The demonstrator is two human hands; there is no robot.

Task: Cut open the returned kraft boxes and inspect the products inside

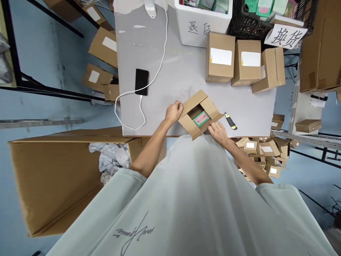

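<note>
A small cardboard box (189, 124) sits near the table's front edge with its flaps folded outward. Inside it lies a green and pink packet (201, 118). My left hand (174, 111) is closed at the box's left corner, its fingers curled on the flap edge. On the near right side, my right hand (218, 132) grips the flap with bent fingers; the thumb is partly hidden. A yellow and black utility knife (230, 121) rests on the table just right of the box, apart from my right hand.
A black phone (141, 82) on a white cable lies to the left. Three closed cardboard boxes (220, 67) stand at the back right, before a white bin (204, 32) and a black crate (239, 23). A large open carton (53, 185) with crumpled packaging is at lower left.
</note>
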